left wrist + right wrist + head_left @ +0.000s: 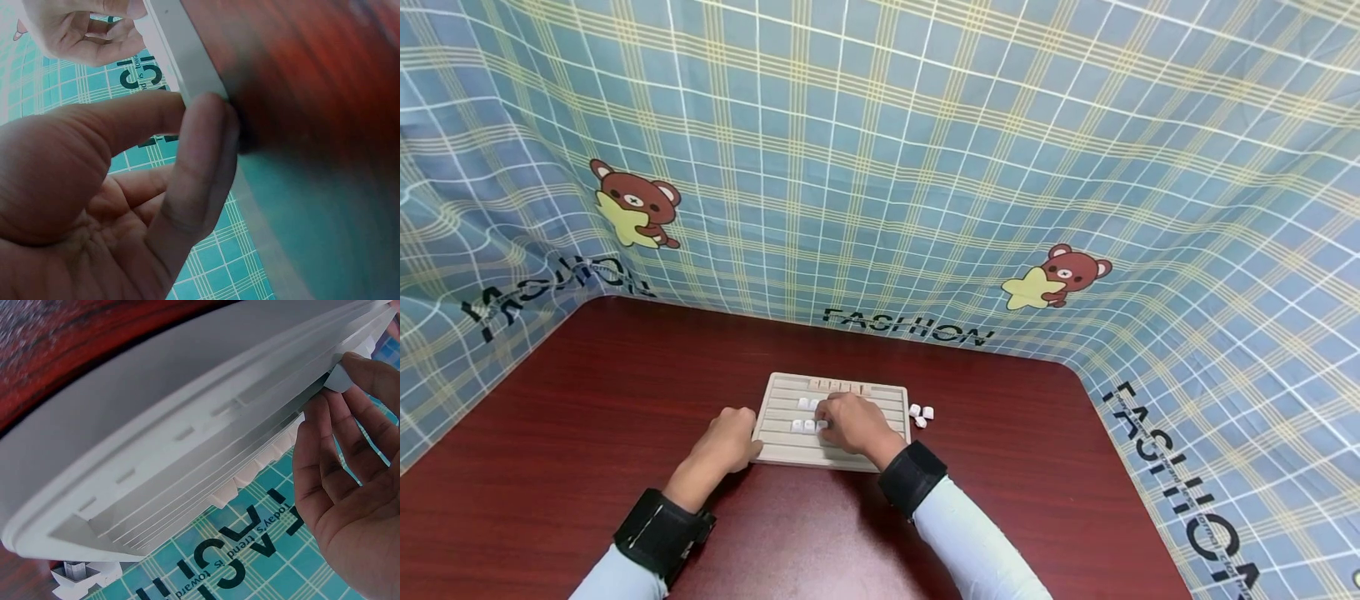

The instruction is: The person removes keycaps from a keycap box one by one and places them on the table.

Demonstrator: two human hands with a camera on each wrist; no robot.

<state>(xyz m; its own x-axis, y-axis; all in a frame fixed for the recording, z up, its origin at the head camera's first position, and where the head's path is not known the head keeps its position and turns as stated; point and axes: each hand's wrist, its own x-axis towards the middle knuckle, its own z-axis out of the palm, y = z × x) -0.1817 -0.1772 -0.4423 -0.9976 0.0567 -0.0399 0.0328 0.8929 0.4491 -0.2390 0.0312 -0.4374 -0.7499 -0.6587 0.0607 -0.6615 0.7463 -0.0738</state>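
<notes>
A cream slotted tray (pixel 782 452) lies on the table. My left hand (pixel 726 439) pinches its left edge between thumb and fingers, as the left wrist view shows up close. Over the tray's middle, my right hand (pixel 856 425) pinches a white keycap (pixel 338 379) between thumb and fingertips, at the right end of a short row of white keycaps (pixel 797 426). Farther back, more white keycaps (pixel 803 403) are partly hidden by that hand. Pale pinkish keycaps (pixel 835 386) line the rearmost row.
Several loose white keycaps (pixel 928 412) lie just right of the tray on the dark red table (pixel 1000 467). A blue checked cloth (pixel 880 208) with printed bears rises behind and along both sides. Black bands circle both wrists.
</notes>
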